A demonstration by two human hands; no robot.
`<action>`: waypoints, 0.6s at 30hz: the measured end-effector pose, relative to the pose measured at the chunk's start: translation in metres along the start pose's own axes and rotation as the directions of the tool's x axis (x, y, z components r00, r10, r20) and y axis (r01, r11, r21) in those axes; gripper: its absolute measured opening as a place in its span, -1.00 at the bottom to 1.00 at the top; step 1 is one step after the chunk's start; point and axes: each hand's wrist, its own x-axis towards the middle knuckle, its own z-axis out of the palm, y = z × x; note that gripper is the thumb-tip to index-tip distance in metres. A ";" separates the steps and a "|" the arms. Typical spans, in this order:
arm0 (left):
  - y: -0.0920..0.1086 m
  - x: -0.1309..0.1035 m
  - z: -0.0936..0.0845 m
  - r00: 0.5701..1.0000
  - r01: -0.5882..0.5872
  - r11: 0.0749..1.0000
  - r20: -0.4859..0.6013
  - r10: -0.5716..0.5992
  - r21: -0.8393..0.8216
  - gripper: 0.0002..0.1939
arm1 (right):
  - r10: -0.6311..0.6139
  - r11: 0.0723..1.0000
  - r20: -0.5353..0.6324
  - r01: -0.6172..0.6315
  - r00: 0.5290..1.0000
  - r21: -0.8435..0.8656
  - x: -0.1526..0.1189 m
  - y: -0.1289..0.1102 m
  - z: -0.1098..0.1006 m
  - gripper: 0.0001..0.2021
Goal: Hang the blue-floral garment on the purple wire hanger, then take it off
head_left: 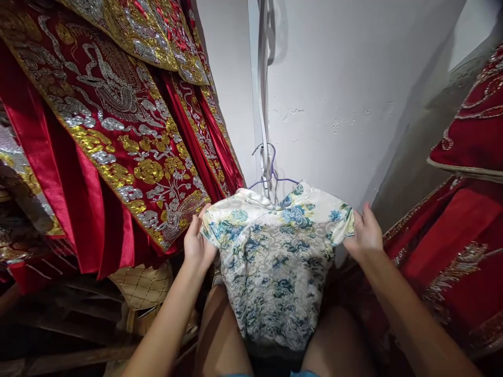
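Observation:
A white short-sleeved dress with blue, green and yellow flowers [275,262] hangs in front of me on a purple hanger [272,166]. Its collar sits at the top, just under the hanger's arms. My left hand [198,238] grips the cuff of the sleeve on the left, thumb on the near side. At the other sleeve, my right hand [365,230] has the cuff between thumb and fingers, the thumb pointing up. Both sleeves are spread outward. The lower part of the dress drops between my knees.
Red garments with gold and silver embroidery [118,104] hang at the left. More red beaded clothing [463,235] is at the right. Behind the dress stand a white wall [334,78] and a vertical pale pole [259,78]. A gold quilted bag-like item [143,285] lies lower left.

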 end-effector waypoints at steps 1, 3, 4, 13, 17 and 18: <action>0.007 0.004 0.004 1.000 -0.027 1.000 -0.014 0.027 0.010 -0.69 | 0.034 0.997 -0.018 -0.033 0.999 0.067 0.004 -0.005 0.003 -0.52; 0.022 0.016 0.017 0.997 -0.074 0.995 0.003 0.074 0.067 -0.70 | 0.058 0.989 -0.035 -0.053 0.998 0.140 0.008 -0.017 0.010 -0.65; 0.029 0.022 0.023 0.995 -0.094 0.988 0.041 0.090 0.123 -0.65 | 0.045 0.988 -0.042 -0.039 0.998 0.148 0.008 -0.024 0.012 -0.65; 0.009 0.016 0.027 0.725 -0.666 -0.027 0.655 0.214 0.746 -0.48 | -0.033 0.999 -0.230 0.039 0.973 0.024 -0.053 -0.071 0.012 -0.72; -0.044 0.004 0.015 0.686 -0.694 -0.136 0.706 0.173 0.707 -0.24 | 0.053 0.993 0.023 -0.050 0.998 -0.104 -0.120 -0.069 0.032 -0.81; -0.056 0.003 0.015 0.659 -0.716 -0.134 0.726 0.194 0.686 -0.16 | 0.105 0.989 0.118 -0.092 0.987 -0.114 -0.135 -0.066 0.039 -0.82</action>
